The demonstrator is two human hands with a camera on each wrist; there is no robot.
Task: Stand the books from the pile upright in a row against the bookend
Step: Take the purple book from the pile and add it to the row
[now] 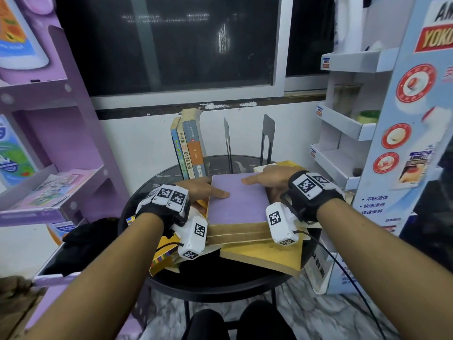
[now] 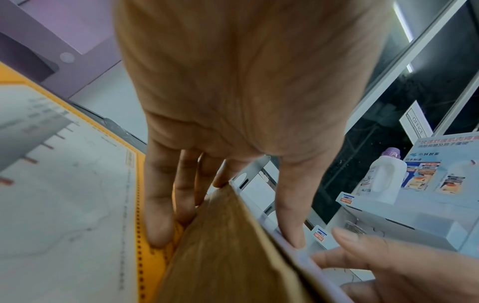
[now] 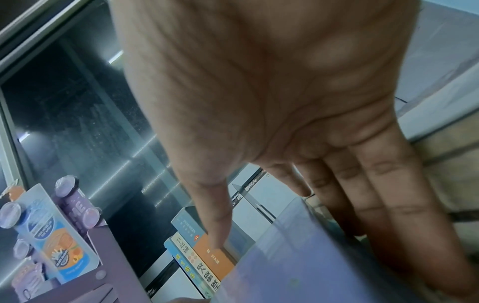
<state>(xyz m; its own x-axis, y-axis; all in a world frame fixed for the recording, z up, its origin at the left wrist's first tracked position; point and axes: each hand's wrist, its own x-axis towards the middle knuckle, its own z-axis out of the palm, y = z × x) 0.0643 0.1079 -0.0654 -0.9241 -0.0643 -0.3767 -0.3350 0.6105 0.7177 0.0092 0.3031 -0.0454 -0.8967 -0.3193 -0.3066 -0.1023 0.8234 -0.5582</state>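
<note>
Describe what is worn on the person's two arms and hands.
Both forearms are bare, no sleeves. The left hand and right hand are gloveless. Each wrist carries a black strap topped with white plates printed with black square fiducial markers. A white boxy camera module, also marker-tagged, hangs off each strap, and a thin black cable trails from the right one.

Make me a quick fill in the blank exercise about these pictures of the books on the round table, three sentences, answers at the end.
1. The top book of the pile has a plain ____ cover.
2. ____ books already stand upright at the back of the table.
3. The left hand and right hand both grip the ____ book.

Missing words: purple; three; top
</note>
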